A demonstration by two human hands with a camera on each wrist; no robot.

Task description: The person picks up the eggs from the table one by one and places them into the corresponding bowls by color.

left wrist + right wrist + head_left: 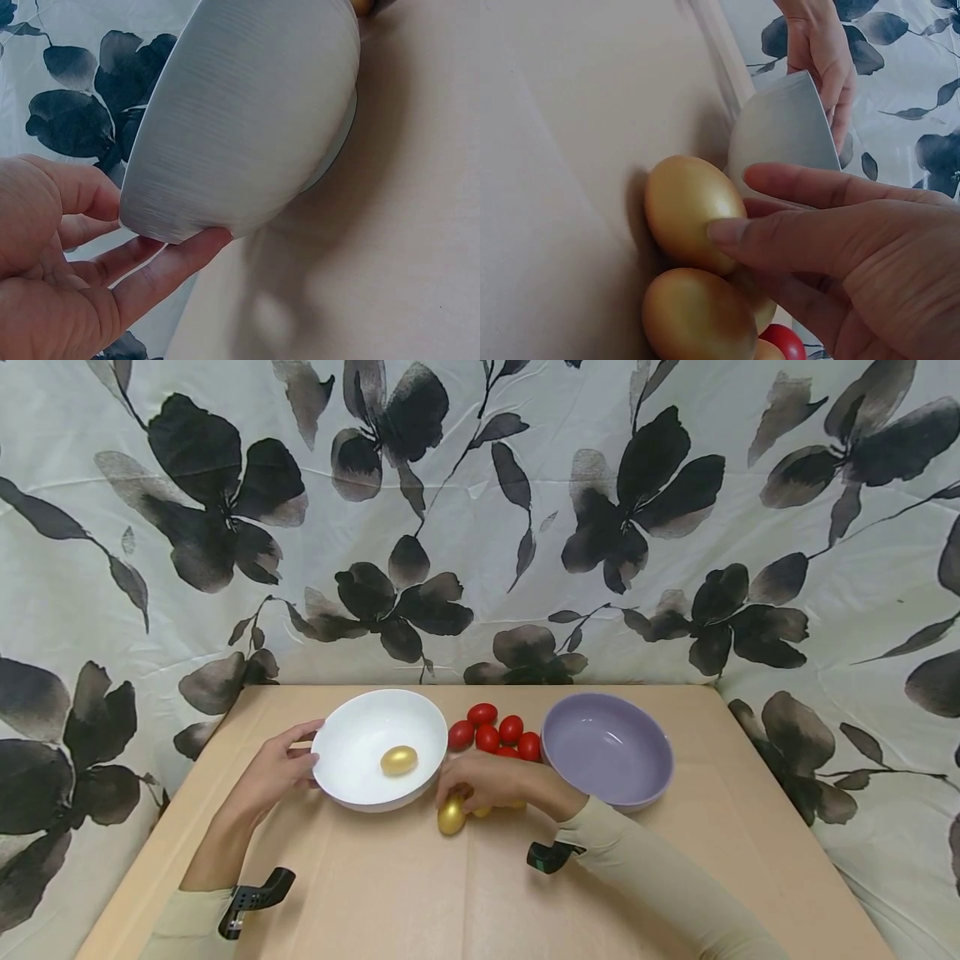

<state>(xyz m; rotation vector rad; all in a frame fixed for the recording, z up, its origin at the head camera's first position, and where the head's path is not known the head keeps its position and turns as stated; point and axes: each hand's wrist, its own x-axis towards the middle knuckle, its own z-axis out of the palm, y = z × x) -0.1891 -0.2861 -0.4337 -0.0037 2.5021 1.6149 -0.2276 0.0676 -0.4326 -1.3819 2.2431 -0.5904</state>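
Note:
My left hand (277, 768) holds the white bowl (348, 735) by its left side. In the left wrist view the thumb is at the rim and fingers lie against the bowl's outer wall (240, 127). One golden egg (399, 760) lies inside this bowl. Right of the bowl, my right hand (487, 778) pinches another golden egg (452, 818) on the table. The right wrist view shows the thumb on that egg (686, 202), with the index finger at its far side. More golden eggs (697, 315) sit close beside it, partly hidden by the hand.
Several red eggs (487, 737) are grouped behind my right hand, between the bowls. A purple bowl (607, 752) stands on the right, beside my right forearm. All rest on a light wooden table (390, 893), with a floral cloth (480, 527) hanging behind it.

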